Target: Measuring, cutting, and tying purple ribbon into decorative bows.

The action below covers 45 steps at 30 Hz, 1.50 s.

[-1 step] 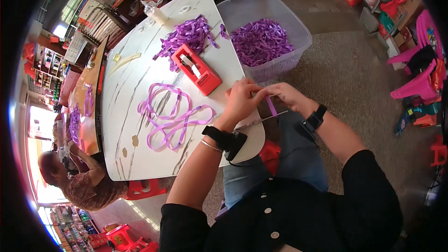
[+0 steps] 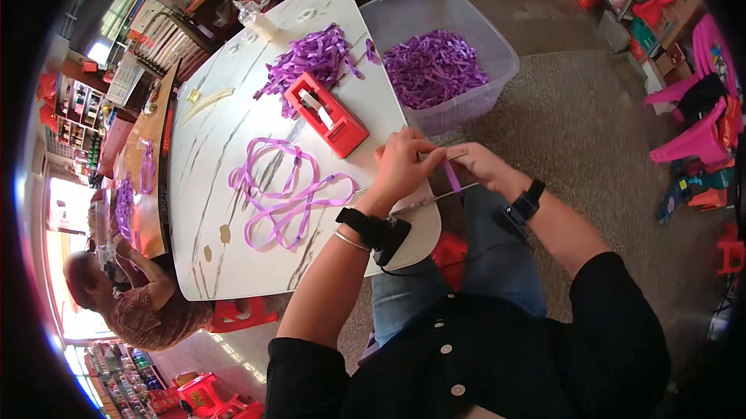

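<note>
Your left hand (image 2: 404,163) and right hand (image 2: 485,166) nearly meet by the marble-patterned table's (image 2: 206,203) right edge, fingertips bunched near a purple ribbon strip (image 2: 452,177) hanging between them; which pinches it, I can't tell. You appear to be positioning the strip, which likely calls for steady fingertip control.

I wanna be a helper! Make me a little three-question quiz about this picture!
1. True or false: the red tape dispenser is in the person's left hand.
2. What colour are the straps inside the see-through bin?
a) green
b) purple
c) yellow
3. Fill in: the thin bangle is on the person's ____ wrist.

Key: 1. False, it rests on the white table. 2. b. 3. left.
</note>
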Tool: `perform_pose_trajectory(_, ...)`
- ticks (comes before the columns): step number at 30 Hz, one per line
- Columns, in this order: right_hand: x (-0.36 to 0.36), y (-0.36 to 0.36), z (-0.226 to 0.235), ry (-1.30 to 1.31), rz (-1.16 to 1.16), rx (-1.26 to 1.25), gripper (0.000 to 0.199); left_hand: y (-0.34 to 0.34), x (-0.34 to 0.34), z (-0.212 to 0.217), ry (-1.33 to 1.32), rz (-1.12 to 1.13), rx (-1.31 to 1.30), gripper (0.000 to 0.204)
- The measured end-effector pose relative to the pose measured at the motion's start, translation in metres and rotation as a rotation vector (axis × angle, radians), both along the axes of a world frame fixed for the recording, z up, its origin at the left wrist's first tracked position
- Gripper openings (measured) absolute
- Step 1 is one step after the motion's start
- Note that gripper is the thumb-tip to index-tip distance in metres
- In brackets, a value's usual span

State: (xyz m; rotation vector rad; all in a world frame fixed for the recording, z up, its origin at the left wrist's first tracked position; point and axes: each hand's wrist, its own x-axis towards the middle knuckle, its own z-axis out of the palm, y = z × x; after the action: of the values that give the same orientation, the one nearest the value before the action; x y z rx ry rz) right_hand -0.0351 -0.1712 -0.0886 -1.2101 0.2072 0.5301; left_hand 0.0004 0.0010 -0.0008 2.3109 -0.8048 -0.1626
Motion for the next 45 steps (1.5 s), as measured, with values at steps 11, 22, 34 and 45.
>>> perform_pose_trajectory(11, -0.090, 0.045, 0.015, -0.213, -0.430, 0.053, 0.013, -0.003, -0.001, 0.005, -0.030, 0.006, 0.193, 0.023)
perform_pose_trajectory(22, -0.093, 0.044, 0.029, -0.118, -0.516, 0.196, 0.009, -0.001, 0.000, 0.004, 0.001, 0.010, 0.167, 0.022)
perform_pose_trajectory(34, -0.092, 0.029, 0.053, -0.039, -0.304, -0.002, 0.015, 0.018, -0.074, 0.037, 0.808, 0.104, -0.347, 0.032)
perform_pose_trajectory(45, -0.093, 0.024, 0.054, -0.062, -0.246, -0.037, 0.015, 0.017, -0.096, 0.007, 1.814, 0.095, -1.158, 0.032)
